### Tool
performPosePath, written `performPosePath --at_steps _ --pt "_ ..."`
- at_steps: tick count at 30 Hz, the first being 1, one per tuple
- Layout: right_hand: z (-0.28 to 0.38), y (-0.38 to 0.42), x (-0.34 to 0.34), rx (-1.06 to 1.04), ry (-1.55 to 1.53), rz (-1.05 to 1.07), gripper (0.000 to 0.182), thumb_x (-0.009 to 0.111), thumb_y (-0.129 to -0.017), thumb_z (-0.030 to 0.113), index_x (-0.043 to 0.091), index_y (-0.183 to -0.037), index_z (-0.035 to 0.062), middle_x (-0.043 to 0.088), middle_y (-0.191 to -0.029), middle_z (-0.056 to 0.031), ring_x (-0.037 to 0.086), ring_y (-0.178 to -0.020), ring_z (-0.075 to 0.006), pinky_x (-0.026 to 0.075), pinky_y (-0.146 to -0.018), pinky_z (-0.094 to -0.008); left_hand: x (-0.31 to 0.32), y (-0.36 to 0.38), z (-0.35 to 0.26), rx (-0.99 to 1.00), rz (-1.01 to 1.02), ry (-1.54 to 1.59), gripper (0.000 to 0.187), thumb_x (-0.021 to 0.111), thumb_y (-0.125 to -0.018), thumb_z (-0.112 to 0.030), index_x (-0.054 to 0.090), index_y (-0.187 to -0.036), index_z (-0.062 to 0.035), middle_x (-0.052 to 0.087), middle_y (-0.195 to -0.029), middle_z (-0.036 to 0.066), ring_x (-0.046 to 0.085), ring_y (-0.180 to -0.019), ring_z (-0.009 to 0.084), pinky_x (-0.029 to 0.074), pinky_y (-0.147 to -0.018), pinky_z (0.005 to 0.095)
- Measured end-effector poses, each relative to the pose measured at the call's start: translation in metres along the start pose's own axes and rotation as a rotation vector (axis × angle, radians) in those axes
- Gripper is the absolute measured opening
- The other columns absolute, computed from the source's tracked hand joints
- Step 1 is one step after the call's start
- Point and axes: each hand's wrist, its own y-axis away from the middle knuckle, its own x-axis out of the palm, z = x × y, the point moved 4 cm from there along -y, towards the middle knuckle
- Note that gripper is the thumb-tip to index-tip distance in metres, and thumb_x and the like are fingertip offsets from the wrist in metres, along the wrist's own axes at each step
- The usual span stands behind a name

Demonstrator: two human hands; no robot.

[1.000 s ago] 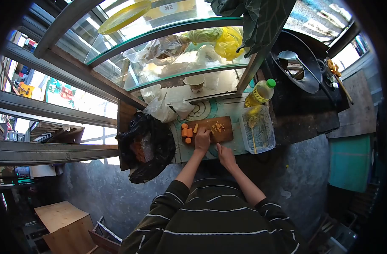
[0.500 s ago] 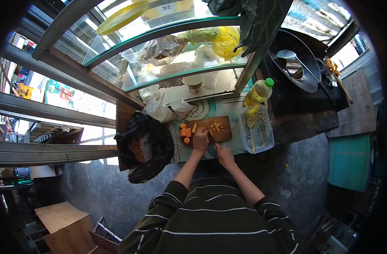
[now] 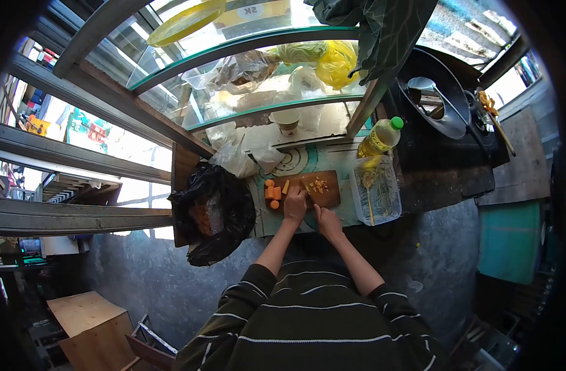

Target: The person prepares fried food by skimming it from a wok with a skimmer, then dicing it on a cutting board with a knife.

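On the wooden cutting board (image 3: 329,196), my left hand (image 3: 294,203) has its fingers bent and pressed together over a piece of carrot, mostly hidden beneath them. Just to the right, at the board's near edge, my right hand (image 3: 328,221) is closed around a knife; its handle is covered by the hand and the blade barely shows. Small diced carrot bits (image 3: 318,185) lie on the board beyond my hands. A carrot stick (image 3: 286,187) rests left of my left-hand fingers. Several thicker carrot chunks (image 3: 272,193) sit at the board's left end.
A black plastic bag (image 3: 233,207) stands left of the board. On the right are a clear plastic tub (image 3: 385,207) with a skewer-like stick and an oil bottle (image 3: 380,137). A wok (image 3: 444,117) with a ladle sits farther right. Behind is a glass case holding a paper cup (image 3: 286,122).
The view has shifted slightly. My right hand has moved a little up and left, closer to the left hand; the left hand stays in place on the board.
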Motion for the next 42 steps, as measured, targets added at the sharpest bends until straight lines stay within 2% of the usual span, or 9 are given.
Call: performPosePath --at_steps 4,6,19,25,27,29,33,35,42 --pt "-0.003 0.003 0.006 -0.052 -0.078 -0.011 0.056 0.027 -0.09 0.041 0.059 -0.079 -0.0029 0.056 -0.079 -0.0276 0.053 -0.081 -0.0435 0.041 -0.071 -0.0496 -0.001 0.001 0.001 0.036 0.013 -0.043 0.009 0.055 -0.067 0.002 0.06 -0.075 0.0014 0.053 -0.078 0.012 0.053 -0.081 0.0284 0.046 -0.069 0.0347" --pt "-0.011 0.008 0.011 -0.05 -0.07 -0.004 0.055 0.027 -0.091 0.041 0.059 -0.079 -0.0025 0.056 -0.078 -0.0273 0.053 -0.081 -0.0434 0.041 -0.071 -0.0494 -0.002 0.001 0.002 0.029 -0.023 0.02 0.008 0.055 -0.067 -0.002 0.06 -0.075 -0.0002 0.052 -0.078 0.015 0.053 -0.077 0.0315 0.044 -0.067 0.0374" --pt "-0.01 0.012 0.009 -0.048 -0.037 0.013 0.054 0.028 -0.09 0.04 0.061 -0.079 -0.0026 0.057 -0.077 -0.0266 0.054 -0.078 -0.043 0.043 -0.07 -0.0491 0.003 0.004 0.006 0.028 0.014 -0.023 0.008 0.058 -0.068 -0.003 0.061 -0.075 -0.0016 0.052 -0.076 0.013 0.053 -0.077 0.0297 0.044 -0.066 0.0366" --pt "0.0 -0.002 0.006 -0.051 -0.08 -0.009 0.058 0.028 -0.09 0.042 0.06 -0.079 -0.0039 0.056 -0.079 -0.0289 0.053 -0.082 -0.0439 0.041 -0.071 -0.0494 0.001 0.001 0.005 0.039 0.022 -0.033 0.009 0.058 -0.066 -0.002 0.061 -0.075 -0.0016 0.052 -0.075 0.012 0.053 -0.078 0.0291 0.045 -0.067 0.0357" --pt "0.0 0.002 0.006 -0.065 -0.102 -0.016 0.058 0.028 -0.09 0.043 0.06 -0.079 -0.004 0.056 -0.079 -0.0287 0.053 -0.082 -0.0437 0.041 -0.071 -0.0496 -0.001 0.003 0.001 0.095 0.053 -0.119 0.013 0.055 -0.064 0.003 0.061 -0.075 0.0015 0.053 -0.077 0.013 0.053 -0.081 0.0274 0.046 -0.069 0.0337" --pt "-0.008 0.014 0.008 -0.042 -0.05 -0.021 0.055 0.029 -0.091 0.04 0.06 -0.076 -0.0031 0.057 -0.073 -0.0266 0.055 -0.076 -0.0422 0.043 -0.067 -0.0497 -0.003 0.001 0.002 0.081 0.047 -0.089 0.013 0.055 -0.064 0.003 0.061 -0.075 0.0017 0.053 -0.077 0.013 0.053 -0.081 0.0273 0.046 -0.069 0.0335" --pt "-0.007 0.006 0.012 -0.026 0.019 0.014 0.055 0.028 -0.091 0.04 0.06 -0.078 -0.0029 0.057 -0.075 -0.0265 0.055 -0.077 -0.0426 0.043 -0.068 -0.0494 -0.001 0.003 0.004 0.072 -0.012 -0.032 0.009 0.058 -0.067 -0.002 0.061 -0.076 -0.0015 0.052 -0.075 0.013 0.054 -0.073 0.0289 0.045 -0.064 0.0361" --pt "0.001 -0.004 0.008 -0.015 -0.008 -0.005 0.058 0.027 -0.09 0.043 0.061 -0.08 -0.0031 0.057 -0.08 -0.0273 0.053 -0.082 -0.0431 0.041 -0.073 -0.0489 -0.002 0.003 0.003 0.057 -0.008 -0.032 0.009 0.058 -0.067 -0.002 0.061 -0.075 -0.0013 0.052 -0.075 0.013 0.054 -0.074 0.029 0.045 -0.064 0.0362" --pt "-0.006 0.013 0.008 -0.031 0.005 -0.002 0.056 0.028 -0.09 0.042 0.06 -0.08 -0.002 0.058 -0.078 -0.0258 0.055 -0.077 -0.0425 0.044 -0.069 -0.049 -0.005 0.002 0.002 0.016 0.033 -0.011 0.011 0.055 -0.065 0.003 0.061 -0.074 0.0019 0.052 -0.075 0.013 0.053 -0.079 0.0283 0.046 -0.069 0.0344"
